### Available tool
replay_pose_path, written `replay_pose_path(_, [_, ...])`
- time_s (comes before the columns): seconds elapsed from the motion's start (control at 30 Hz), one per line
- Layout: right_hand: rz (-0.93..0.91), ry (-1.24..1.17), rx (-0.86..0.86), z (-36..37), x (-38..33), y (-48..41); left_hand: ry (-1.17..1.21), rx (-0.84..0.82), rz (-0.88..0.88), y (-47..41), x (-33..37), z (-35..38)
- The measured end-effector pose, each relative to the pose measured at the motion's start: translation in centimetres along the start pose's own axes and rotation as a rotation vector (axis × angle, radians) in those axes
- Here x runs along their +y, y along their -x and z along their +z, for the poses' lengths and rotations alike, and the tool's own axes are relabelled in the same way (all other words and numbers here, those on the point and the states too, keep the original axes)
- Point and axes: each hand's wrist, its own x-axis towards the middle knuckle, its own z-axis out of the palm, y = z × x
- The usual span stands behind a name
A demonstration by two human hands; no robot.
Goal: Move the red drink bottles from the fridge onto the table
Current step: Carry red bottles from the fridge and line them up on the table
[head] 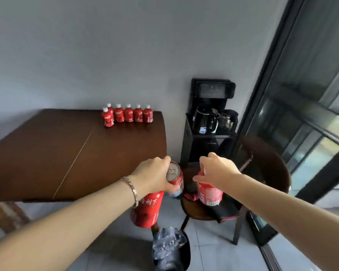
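Several red drink bottles (128,114) with white caps stand in a row at the far edge of the brown table (47,153). My left hand (155,175) grips a red can (174,178) by its top, and a second red drink (148,209) hangs below my wrist. My right hand (215,169) holds a red bottle (209,192) by its neck, above a chair seat. Both hands hover just off the table's right corner.
A dark wooden chair (262,173) with dark cloth on its seat stands right of the table. Behind it is a black stand with a kettle (204,119) and a glass jug. A bin (170,249) with a plastic liner sits on the floor below. Glass doors run along the right.
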Motion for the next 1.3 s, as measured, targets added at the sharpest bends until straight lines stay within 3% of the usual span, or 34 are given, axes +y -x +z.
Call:
replay_pose_path(0.23, [-0.093, -0.033, -0.009, -0.6, -8.4, -13.9, 0.032, 0.003, -0.158, -4.9, -13.7, -1.0])
replay_pose_path(0.6, [0.013, -0.299, -0.071, 0.3, -19.4, -35.9, 0.004, -0.061, -0.151, -16.4, -33.7, -3.2])
replay_pose_path(1.03, [0.016, -0.665, -0.024, 5.3, -26.5, -58.7, 0.030, -0.099, -0.256, -29.4, -47.6, 0.3])
replay_pose_path(1.3, [0.069, -0.730, 0.017, 7.6, -31.5, -70.8, 0.076, -0.139, -0.255, -33.7, -55.7, 3.0])
